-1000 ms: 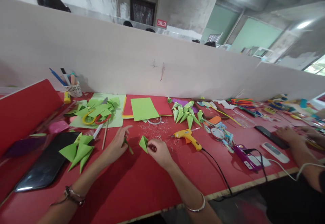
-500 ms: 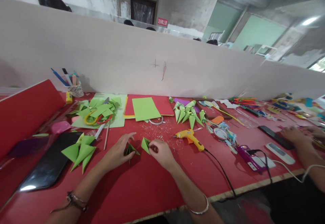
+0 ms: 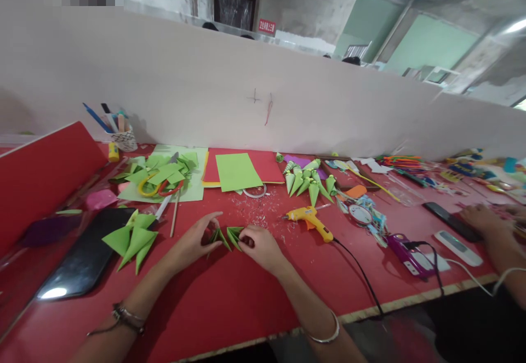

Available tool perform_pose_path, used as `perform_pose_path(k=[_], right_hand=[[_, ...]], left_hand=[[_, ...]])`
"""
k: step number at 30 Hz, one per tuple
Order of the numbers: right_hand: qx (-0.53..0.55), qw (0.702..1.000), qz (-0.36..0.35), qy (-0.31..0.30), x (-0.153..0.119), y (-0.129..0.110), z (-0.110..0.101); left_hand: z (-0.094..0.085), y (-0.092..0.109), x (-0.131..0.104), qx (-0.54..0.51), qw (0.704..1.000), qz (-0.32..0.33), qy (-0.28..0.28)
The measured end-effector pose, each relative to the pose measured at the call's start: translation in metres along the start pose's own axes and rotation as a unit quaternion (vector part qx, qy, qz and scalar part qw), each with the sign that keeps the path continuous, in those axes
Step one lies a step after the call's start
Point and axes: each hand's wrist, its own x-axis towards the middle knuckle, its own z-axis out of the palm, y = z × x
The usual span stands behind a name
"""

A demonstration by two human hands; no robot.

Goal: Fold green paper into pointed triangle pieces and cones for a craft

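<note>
My left hand (image 3: 196, 242) has its thumb and fingers around a folded green paper piece (image 3: 221, 237) near the front middle of the red table. Close on its right, my right hand (image 3: 261, 247) pinches a second folded green paper piece (image 3: 234, 236). A narrow gap shows between the two pieces. Further left, a green paper shape with pointed cones (image 3: 137, 239) lies partly on a black tablet (image 3: 82, 259). A yellow glue gun (image 3: 310, 221) lies to the right of my right hand.
Behind my hands are a green sheet (image 3: 238, 171), green cones (image 3: 310, 182) and paper scraps (image 3: 166, 171) with scissors. At the right, a purple power strip (image 3: 411, 256), a black cord (image 3: 364, 278), a remote (image 3: 458, 248) and another person's hands (image 3: 482, 220).
The right-hand paper piece has turned, and its folds now show more. The left-hand piece shows more of its green side. The view has shifted slightly.
</note>
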Motion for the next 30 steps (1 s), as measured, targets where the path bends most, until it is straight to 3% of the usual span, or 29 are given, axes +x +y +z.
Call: perform_pose_path(k=[9,18,24,30], right_hand=[[-0.008,1.0,0.003,-0.009,-0.001,-0.002,0.0],[-0.028,1.0,-0.004,-0.012,-0.001,-0.004,-0.001],[-0.029,0.999,-0.001,-0.012,-0.001,-0.005,-0.001],[-0.032,0.999,0.005,-0.016,0.0,-0.007,-0.003]], left_hand=[[-0.009,0.002,0.0,0.078,0.995,0.053,-0.018],[-0.01,-0.006,0.001,0.075,0.997,0.023,0.01],[-0.011,0.002,0.002,0.082,0.994,0.062,-0.043],[-0.009,0.0,0.001,0.095,0.994,0.047,-0.035]])
